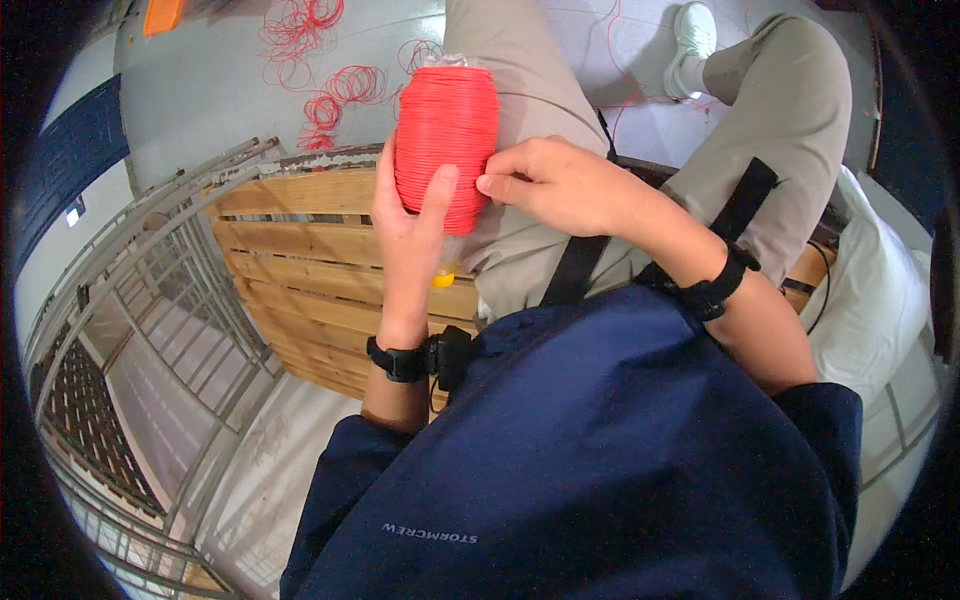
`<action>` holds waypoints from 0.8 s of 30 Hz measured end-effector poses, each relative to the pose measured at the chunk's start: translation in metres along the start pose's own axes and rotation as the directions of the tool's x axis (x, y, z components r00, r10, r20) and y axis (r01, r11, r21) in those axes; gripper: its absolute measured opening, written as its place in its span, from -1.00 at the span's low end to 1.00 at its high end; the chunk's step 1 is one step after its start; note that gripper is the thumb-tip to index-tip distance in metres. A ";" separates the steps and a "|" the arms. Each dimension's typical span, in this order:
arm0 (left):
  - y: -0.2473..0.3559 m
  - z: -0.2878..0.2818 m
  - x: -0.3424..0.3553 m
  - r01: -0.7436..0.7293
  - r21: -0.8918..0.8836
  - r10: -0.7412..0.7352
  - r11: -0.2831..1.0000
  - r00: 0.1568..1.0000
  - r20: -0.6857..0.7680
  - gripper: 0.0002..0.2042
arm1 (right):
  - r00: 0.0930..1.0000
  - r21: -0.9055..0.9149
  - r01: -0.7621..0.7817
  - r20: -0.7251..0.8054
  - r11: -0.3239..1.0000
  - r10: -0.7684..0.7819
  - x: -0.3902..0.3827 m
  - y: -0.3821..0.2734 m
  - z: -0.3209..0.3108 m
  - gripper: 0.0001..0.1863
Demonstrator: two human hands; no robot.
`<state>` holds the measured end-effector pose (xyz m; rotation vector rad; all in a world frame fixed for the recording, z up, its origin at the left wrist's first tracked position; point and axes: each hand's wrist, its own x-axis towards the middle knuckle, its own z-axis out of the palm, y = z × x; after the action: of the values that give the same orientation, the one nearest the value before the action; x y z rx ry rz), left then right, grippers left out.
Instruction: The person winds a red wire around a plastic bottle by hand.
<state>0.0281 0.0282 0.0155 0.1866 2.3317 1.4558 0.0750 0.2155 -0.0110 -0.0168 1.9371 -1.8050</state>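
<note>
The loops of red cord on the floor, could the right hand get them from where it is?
Probably not straight away. The right hand is pinching at the red spool held by the left hand, and the loose red cord loops lie farther off, beyond the spool.

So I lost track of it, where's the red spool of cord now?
In the head view, upper centre: the red spool sits gripped in the left hand, right hand pinching its side.

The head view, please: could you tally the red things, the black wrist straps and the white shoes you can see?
Red spool of cord, held in the left hand: 1
Loose red cord tangles on the floor: 1 patch
Black wrist straps: 2
White shoes: 1
Total: 5
</note>
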 end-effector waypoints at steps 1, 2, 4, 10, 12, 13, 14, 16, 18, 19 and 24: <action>0.000 -0.001 0.000 0.001 0.001 -0.001 1.000 1.000 -0.001 -0.53 | 1.000 -0.027 0.001 -0.001 1.000 -0.001 0.000 -0.002 0.000 -0.66; -0.001 -0.002 0.001 0.035 -0.055 -0.036 0.998 0.999 -0.012 -0.51 | 1.000 -0.054 0.003 -0.003 0.999 -0.003 -0.001 -0.004 0.001 -0.66; -0.002 -0.002 0.002 0.068 -0.111 -0.070 0.992 0.997 -0.019 -0.50 | 1.000 -0.067 -0.008 -0.022 0.998 0.007 -0.001 -0.006 0.003 -0.66; -0.012 -0.006 0.001 0.107 -0.136 -0.117 0.985 0.991 -0.071 -0.49 | 0.997 -0.077 0.022 -0.070 0.997 -0.028 0.001 -0.003 0.005 -0.66; -0.012 -0.007 0.000 0.133 -0.097 -0.146 0.986 0.979 -0.145 -0.52 | 0.998 -0.037 0.023 -0.052 0.999 -0.025 0.004 -0.001 0.003 -0.66; -0.012 -0.007 0.001 0.134 -0.096 -0.147 0.986 0.978 -0.145 -0.52 | 0.999 -0.013 0.034 -0.035 0.999 -0.034 0.006 0.002 0.001 -0.66; -0.011 -0.006 0.004 0.128 -0.102 -0.141 0.987 0.980 -0.138 -0.52 | 0.999 0.012 0.044 -0.019 0.999 -0.043 0.008 0.004 0.001 -0.65; -0.010 -0.006 0.006 0.118 -0.111 -0.132 0.987 0.982 -0.132 -0.51 | 0.998 -0.012 0.058 -0.015 0.998 -0.058 0.011 0.008 0.001 -0.64; -0.013 -0.008 0.006 0.204 -0.187 -0.227 0.961 0.968 -0.107 -0.53 | 0.997 -0.034 0.075 -0.009 0.997 -0.075 0.014 0.006 0.002 -0.63; -0.013 -0.008 0.006 0.202 -0.186 -0.225 0.962 0.968 -0.110 -0.53 | 0.998 -0.076 0.061 -0.021 0.995 -0.063 0.014 0.003 0.003 -0.63; -0.015 -0.008 0.005 0.262 -0.246 -0.305 0.933 0.939 -0.157 -0.51 | 0.999 -0.260 0.025 -0.023 0.965 -0.032 0.013 -0.007 0.008 -0.67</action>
<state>0.0215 0.0160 0.0043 -0.3561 2.2012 1.6258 0.0646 0.2027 -0.0084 -0.1095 2.1906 -1.5629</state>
